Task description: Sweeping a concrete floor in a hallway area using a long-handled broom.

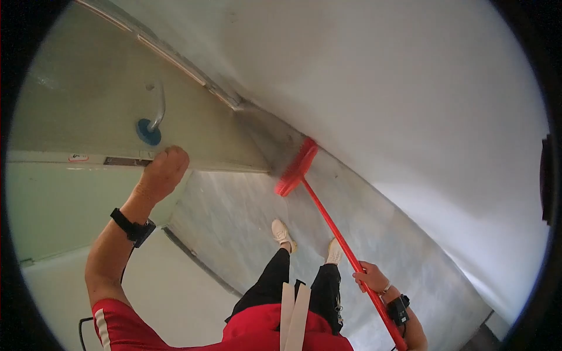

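Observation:
My right hand [371,277] is closed around the red handle [330,223] of a push broom. The broom's red bristle head [297,167] rests on the grey floor beside the base of the white wall, near the corner behind the door. My left hand [167,171] is at the edge of a pale green door [206,131], just below its metal lever handle [158,107] with a blue round base. Its fingers are bent and partly turned away, so whether they grip the door edge cannot be seen.
A white wall [395,109] runs along the right side, meeting the floor in a long diagonal edge. At the lower left stands another wall with a dark baseboard [199,261]. My white shoes [281,231] are on the floor, close to the broom.

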`<act>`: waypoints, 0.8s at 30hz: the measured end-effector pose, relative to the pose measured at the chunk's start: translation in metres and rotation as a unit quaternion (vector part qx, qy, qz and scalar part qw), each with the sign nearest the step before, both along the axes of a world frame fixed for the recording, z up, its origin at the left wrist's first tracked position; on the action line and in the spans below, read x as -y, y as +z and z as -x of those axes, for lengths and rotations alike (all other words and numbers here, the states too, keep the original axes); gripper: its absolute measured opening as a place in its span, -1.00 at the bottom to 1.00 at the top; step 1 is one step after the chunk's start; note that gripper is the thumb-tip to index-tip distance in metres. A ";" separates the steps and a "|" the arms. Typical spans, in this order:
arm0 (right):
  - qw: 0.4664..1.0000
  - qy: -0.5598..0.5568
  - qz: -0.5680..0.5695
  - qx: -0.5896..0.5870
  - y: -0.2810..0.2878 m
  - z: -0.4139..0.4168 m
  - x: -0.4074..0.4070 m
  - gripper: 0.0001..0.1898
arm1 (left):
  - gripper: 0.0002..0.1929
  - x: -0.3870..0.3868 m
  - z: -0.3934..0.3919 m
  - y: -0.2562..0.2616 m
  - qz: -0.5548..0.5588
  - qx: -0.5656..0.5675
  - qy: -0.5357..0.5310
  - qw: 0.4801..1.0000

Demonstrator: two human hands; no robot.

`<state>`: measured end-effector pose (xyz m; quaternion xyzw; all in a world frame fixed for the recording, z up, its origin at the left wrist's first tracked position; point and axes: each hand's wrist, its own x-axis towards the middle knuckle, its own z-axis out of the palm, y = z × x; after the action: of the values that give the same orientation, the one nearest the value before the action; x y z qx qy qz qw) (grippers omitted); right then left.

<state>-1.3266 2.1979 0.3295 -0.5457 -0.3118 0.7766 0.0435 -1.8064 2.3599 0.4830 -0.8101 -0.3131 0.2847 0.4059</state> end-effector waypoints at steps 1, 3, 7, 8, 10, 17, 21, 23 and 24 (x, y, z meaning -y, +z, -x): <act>1.000 0.000 -0.006 -0.003 -0.001 -0.002 0.000 -0.76 | -0.71 0.009 -0.002 0.002 -0.006 -0.003 0.000 1.000; 0.994 0.065 -0.083 0.037 -0.001 -0.009 0.003 -0.74 | -0.71 0.030 -0.008 0.002 -0.015 -0.059 -0.008 0.998; 0.967 0.170 -0.159 0.100 0.013 -0.006 0.000 -0.69 | -0.72 0.064 -0.014 0.006 -0.057 -0.057 -0.038 0.996; 0.936 0.222 -0.234 0.143 0.009 -0.006 0.002 -0.67 | -0.73 0.068 -0.018 0.011 -0.077 -0.071 -0.065 0.992; 0.887 0.284 -0.302 0.202 0.018 -0.005 0.000 -0.64 | -0.74 0.081 -0.023 0.012 -0.098 -0.084 -0.087 0.988; 0.808 0.333 -0.422 0.242 0.026 0.029 -0.029 -0.61 | -0.77 0.120 -0.029 0.009 -0.088 -0.067 -0.130 0.985; 0.849 0.295 -0.391 0.195 0.032 0.039 -0.047 -0.59 | -0.79 0.135 -0.013 0.023 -0.079 -0.108 -0.134 0.982; 0.854 0.275 -0.400 0.188 0.009 0.028 -0.025 -0.61 | -0.81 0.153 -0.005 0.006 -0.073 -0.107 -0.132 0.983; 0.855 0.275 -0.399 0.183 0.014 0.028 -0.036 -0.61 | -0.82 0.144 0.001 0.017 -0.075 -0.115 -0.132 0.982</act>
<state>-1.3545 2.2341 0.3432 -0.5060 -0.7346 0.4517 -0.0157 -1.8074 2.2162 0.5003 -0.7732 -0.1753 0.2959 0.5329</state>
